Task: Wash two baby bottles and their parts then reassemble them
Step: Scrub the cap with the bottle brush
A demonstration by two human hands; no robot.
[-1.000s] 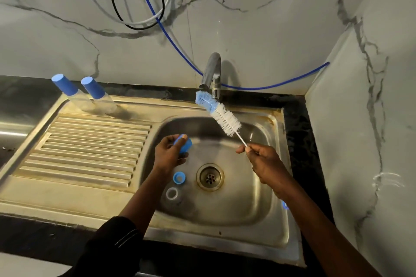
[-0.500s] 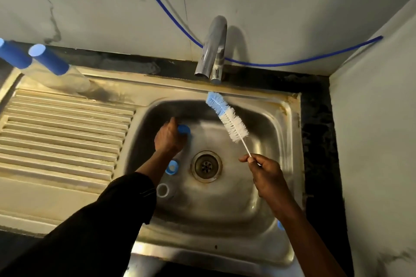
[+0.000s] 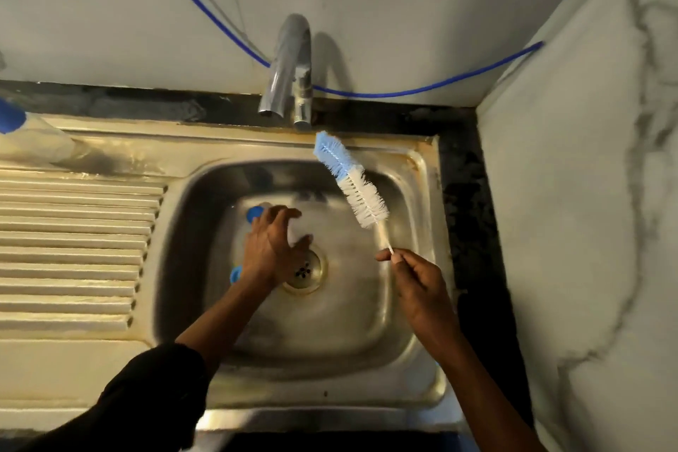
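Evidently my right hand (image 3: 414, 279) pinches the brush (image 3: 352, 183) by its handle, bristles tilted up out of the way, so my spread left hand (image 3: 271, 249) can reach the blue cap (image 3: 254, 213) in the sink (image 3: 367, 323).

Beyond your left hand (image 3: 271, 249), a pale, grey-veined wall (image 3: 403, 11) rises behind the chrome tap (image 3: 290, 62), a blue hose (image 3: 422, 89) strung across it. Right of your right hand (image 3: 422, 286), a second veined wall (image 3: 587, 231) meets it (a tight corner). Left of your left hand lies a ribbed steel drainboard (image 3: 73, 231), a dark counter strip (image 3: 110, 103) behind it.
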